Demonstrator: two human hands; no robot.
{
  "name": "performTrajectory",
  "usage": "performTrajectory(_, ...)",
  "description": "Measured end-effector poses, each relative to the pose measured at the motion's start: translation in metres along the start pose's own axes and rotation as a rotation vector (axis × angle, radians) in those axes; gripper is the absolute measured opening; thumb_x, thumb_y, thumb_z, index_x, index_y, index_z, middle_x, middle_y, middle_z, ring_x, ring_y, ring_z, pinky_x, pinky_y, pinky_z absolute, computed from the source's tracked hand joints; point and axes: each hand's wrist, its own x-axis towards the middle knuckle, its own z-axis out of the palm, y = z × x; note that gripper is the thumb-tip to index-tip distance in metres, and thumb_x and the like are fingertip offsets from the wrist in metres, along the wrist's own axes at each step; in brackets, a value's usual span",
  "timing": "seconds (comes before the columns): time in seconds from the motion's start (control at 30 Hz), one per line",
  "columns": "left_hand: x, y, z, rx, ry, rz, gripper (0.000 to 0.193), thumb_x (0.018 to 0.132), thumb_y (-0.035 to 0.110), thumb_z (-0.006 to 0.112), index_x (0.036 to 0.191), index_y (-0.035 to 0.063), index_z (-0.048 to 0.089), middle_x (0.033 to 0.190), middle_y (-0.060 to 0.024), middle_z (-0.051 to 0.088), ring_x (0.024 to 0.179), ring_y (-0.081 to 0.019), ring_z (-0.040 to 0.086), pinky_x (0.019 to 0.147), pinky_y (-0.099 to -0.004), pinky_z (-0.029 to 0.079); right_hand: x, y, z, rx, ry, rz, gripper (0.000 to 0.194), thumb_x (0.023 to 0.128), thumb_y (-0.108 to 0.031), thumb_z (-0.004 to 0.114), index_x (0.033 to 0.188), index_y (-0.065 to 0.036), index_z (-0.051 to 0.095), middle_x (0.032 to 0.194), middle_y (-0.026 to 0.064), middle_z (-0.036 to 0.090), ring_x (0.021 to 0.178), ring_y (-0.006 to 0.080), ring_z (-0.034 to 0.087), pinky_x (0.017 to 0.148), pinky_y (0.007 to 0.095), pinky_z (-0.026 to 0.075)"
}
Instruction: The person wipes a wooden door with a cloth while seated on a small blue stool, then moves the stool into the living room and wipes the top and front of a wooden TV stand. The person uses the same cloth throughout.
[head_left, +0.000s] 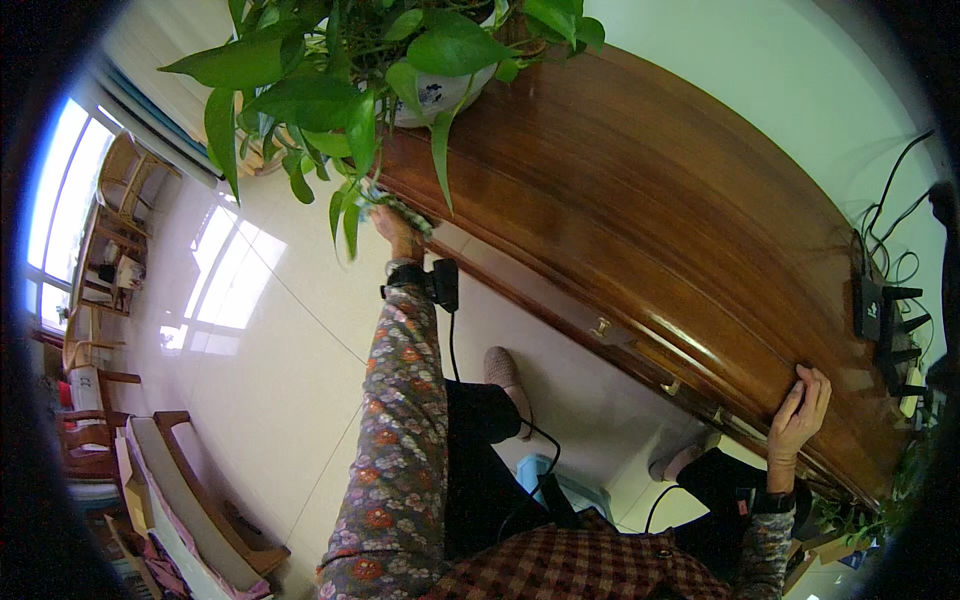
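My left hand (395, 226) grips a patterned cloth (409, 214) against the front edge of a long brown wooden cabinet (615, 202), near its left end. Trailing leaves hang just over that hand and partly cover the cloth. On the cabinet's top, close to the front edge at the right, rests my right hand (799, 416), with its fingers slightly bent and nothing in them. Small brass-coloured handles (601, 327) sit along the cabinet's front.
A leafy potted plant (315, 97) in a white pot (442, 94) stands on the cabinet's left end. At its right end is a black router (868, 306) with cables. A blue plastic stool (534, 469) is by my legs. Wooden seating (202, 495) stands at left.
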Motion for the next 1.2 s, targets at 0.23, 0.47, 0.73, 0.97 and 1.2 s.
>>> performTrajectory(0.23,-0.056,-0.124,-0.045,0.167,0.012,-0.145,0.05,0.092,0.039,0.04,0.109,-0.0072,0.05,0.099,-0.0178,0.057,0.083,-0.0263,0.055,0.072,-0.0421,0.046,0.0,0.001,0.0,0.008,0.011,-0.003,0.019,0.092,-0.008,0.044,0.099,0.001,0.06,0.103,0.0165,0.054,0.099,0.0341,0.052,0.087,0.0407,0.042)
performTrajectory(0.47,-0.188,-0.084,-0.015,0.014,0.044,-0.415,0.049,0.093,0.032,0.042,0.123,-0.0074,0.042,0.117,-0.0164,0.052,0.09,-0.0294,0.054,0.071,-0.0415,0.046,0.0,0.001,-0.002,0.014,0.036,-0.016,0.017,0.091,-0.007,0.046,0.098,0.0,0.06,0.102,0.0153,0.055,0.098,0.034,0.053,0.086,0.0418,0.042)
performTrajectory(0.73,-0.21,0.014,0.037,0.308,-0.059,0.351,0.047,0.096,0.023,0.04,0.129,-0.0097,0.038,0.123,-0.0253,0.048,0.108,-0.0327,0.046,0.096,-0.036,0.034,-0.001,0.001,-0.001,0.02,0.065,-0.027,0.017,0.092,-0.008,0.046,0.097,-0.001,0.061,0.101,0.0148,0.055,0.097,0.0335,0.053,0.084,0.0413,0.043)
performTrajectory(0.97,-0.101,0.041,0.037,0.315,-0.051,0.229,0.029,0.094,0.018,0.039,0.104,-0.0066,0.049,0.1,-0.0193,0.057,0.088,-0.0314,0.055,0.084,-0.0399,0.044,-0.001,0.002,0.0,0.004,0.042,-0.028,0.017,0.092,-0.008,0.046,0.097,-0.001,0.061,0.101,0.0149,0.055,0.097,0.0328,0.054,0.085,0.0406,0.043)
performTrajectory(1.2,-0.027,0.068,0.026,-0.023,-0.124,-0.123,0.025,0.092,0.017,0.044,0.111,0.0016,0.05,0.101,-0.0127,0.057,0.084,-0.0257,0.056,0.075,-0.0379,0.05,0.0,0.0,-0.001,0.011,0.043,-0.03,0.017,0.09,-0.007,0.046,0.097,0.0,0.06,0.101,0.0151,0.055,0.097,0.0334,0.053,0.085,0.0402,0.043)
